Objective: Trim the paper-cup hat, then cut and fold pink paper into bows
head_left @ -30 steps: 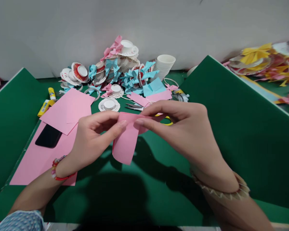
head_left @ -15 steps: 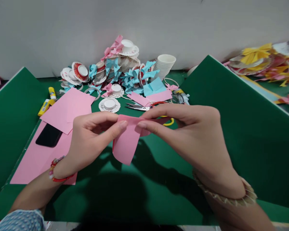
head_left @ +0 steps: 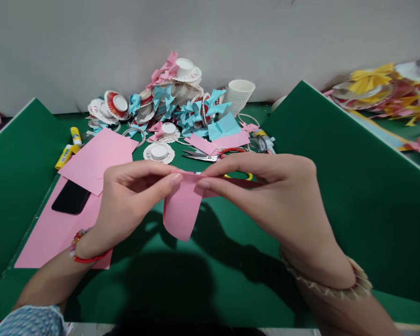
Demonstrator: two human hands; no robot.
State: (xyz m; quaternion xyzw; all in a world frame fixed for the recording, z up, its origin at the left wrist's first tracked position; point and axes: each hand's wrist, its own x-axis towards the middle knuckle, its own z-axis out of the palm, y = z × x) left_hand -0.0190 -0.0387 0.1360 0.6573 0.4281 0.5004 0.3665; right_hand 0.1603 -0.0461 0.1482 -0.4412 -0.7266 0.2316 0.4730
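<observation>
Pink paper strip [head_left: 182,210] is held up between both hands above the green table [head_left: 224,266], pinched along its top edge, its lower end hanging free and curling, as I watch through the head camera.

At the back, against the grey wall, a stack of white paper cups [head_left: 241,95] stands nested one in another; from this angle I cannot tell whether the top cup holds anything. Just left of it lies a heap of paper-plate hats [head_left: 177,93] trimmed with pink and blue bows.

A left green board [head_left: 10,177] and a right green board [head_left: 353,177] wall in the work space like a bay. Within it lie loose pink sheets [head_left: 101,158], a dark phone [head_left: 71,197] resting on them, yellow glue sticks [head_left: 66,155] beyond, and scissors [head_left: 206,156] just behind the hands.

The left hand [head_left: 129,200] comes in from the lower left, thumb and forefinger closed on the strip's upper left part, the other fingers loosely curled; a red bead bracelet [head_left: 80,252] circles its wrist. The right hand [head_left: 276,191] reaches in from the lower right, back of the hand up, thumb and first finger nipped shut on the strip's upper right part, nearly meeting the left fingertips. Both hands are off the table, and their shadow falls on the green below.
</observation>
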